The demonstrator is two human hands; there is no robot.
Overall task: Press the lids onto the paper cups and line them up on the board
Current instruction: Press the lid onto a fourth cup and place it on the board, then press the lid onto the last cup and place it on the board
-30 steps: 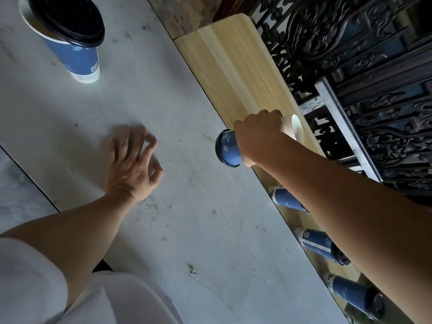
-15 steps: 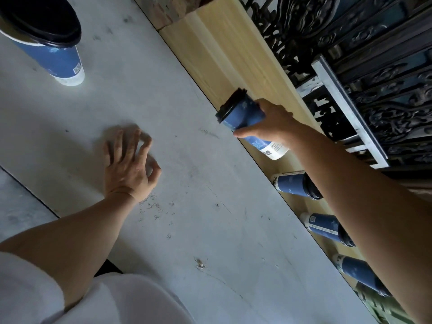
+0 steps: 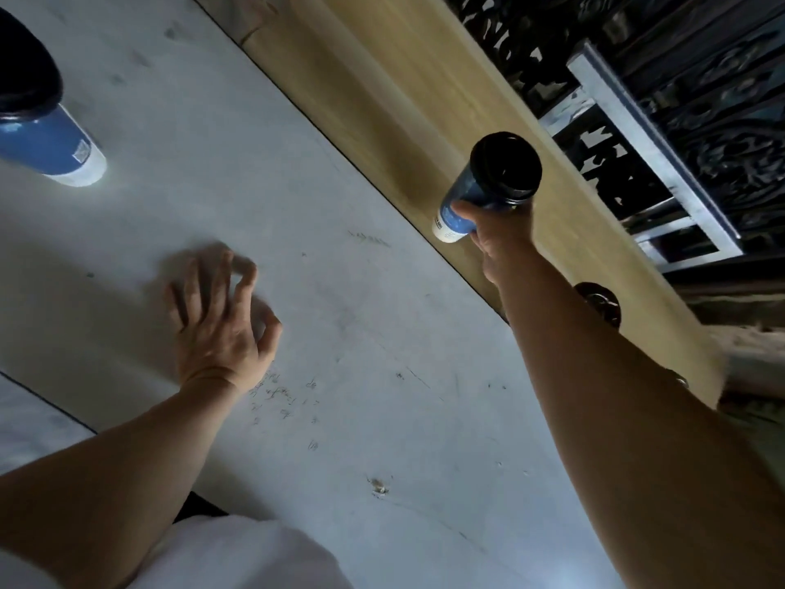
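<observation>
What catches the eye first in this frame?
The right hand grips a black-lidded blue paper cup at the near edge of the wooden board. The left hand rests spread on the grey table, and a second lidded blue cup stands at the view's upper left.

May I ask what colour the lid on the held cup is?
The lid is black; the head view shows it best.

Dim, cool light; the grey table point(image 3: 340, 333) is palest toward 6 o'clock. A soft shadow pools beside the left hand point(image 3: 221, 325). Motion blur smears the frame, worst at 3 o'clock; wide-angle edges bend
</observation>
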